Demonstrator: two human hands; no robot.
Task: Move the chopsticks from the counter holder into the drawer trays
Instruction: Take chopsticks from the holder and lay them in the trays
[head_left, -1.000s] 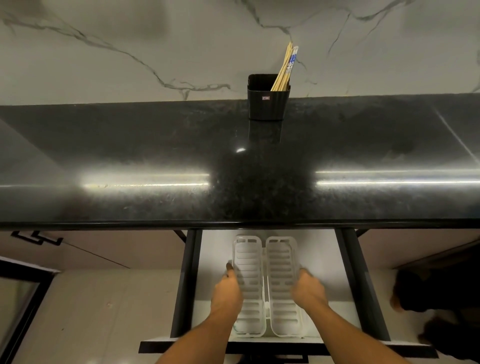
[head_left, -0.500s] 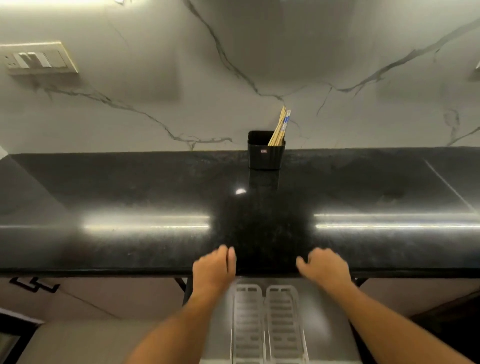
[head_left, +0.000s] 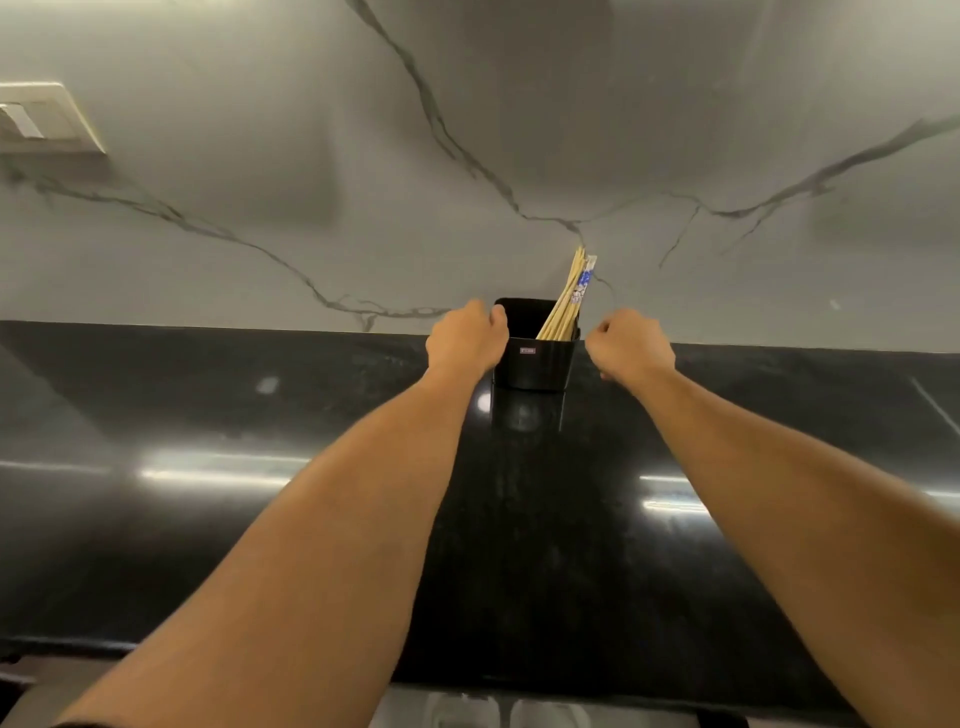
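Near edge: two pale drawer trays (head_left: 498, 714) show dimly below the black table (head_left: 208, 519) lip. The polished tabletop between the forearms is open, with bare surface to the far left and far right. Far edge: the black holder (head_left: 535, 364) stands against the marble wall (head_left: 260, 208). Chopsticks (head_left: 569, 304) lean in its right corner, tips above the rim. Left hand (head_left: 467, 338), fingers curled, touches the holder's left rim. Right hand (head_left: 631, 345), loosely curled and gripping nothing, sits just beside the right rim.
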